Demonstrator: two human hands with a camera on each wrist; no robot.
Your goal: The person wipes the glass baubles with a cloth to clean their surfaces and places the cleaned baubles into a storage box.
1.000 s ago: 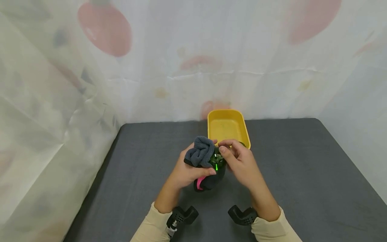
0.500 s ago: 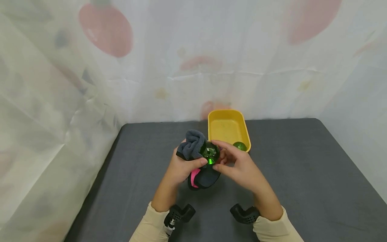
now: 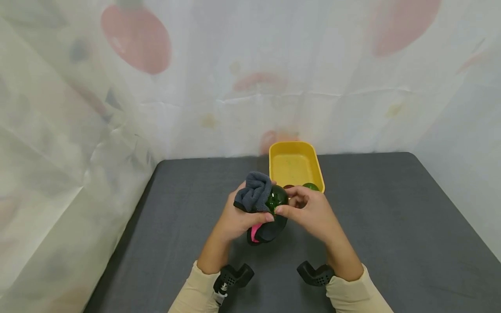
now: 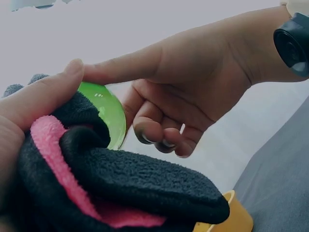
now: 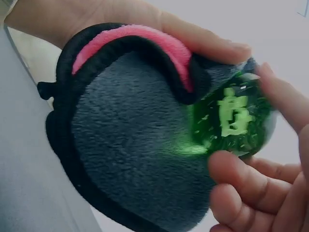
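Both hands met at the centre of the frame: the left hand (image 3: 238, 217) gripped a grey cloth (image 3: 256, 195) against a green ball (image 3: 277, 198), which the right hand's (image 3: 313, 215) fingers (image 5: 231, 169) pinched. Wiping seemed underway; next, turning the ball within the cloth would need a steady grip.

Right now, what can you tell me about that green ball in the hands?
The green ball is round, glossy and see-through, like glass or clear plastic, with bright glints inside it. It is held above the grey table, just in front of the yellow tray. The left hand presses a fleecy grey cloth with a black edge and pink lining against its left side, wrapping part of it. The right hand pinches its bare side between thumb and fingertips.
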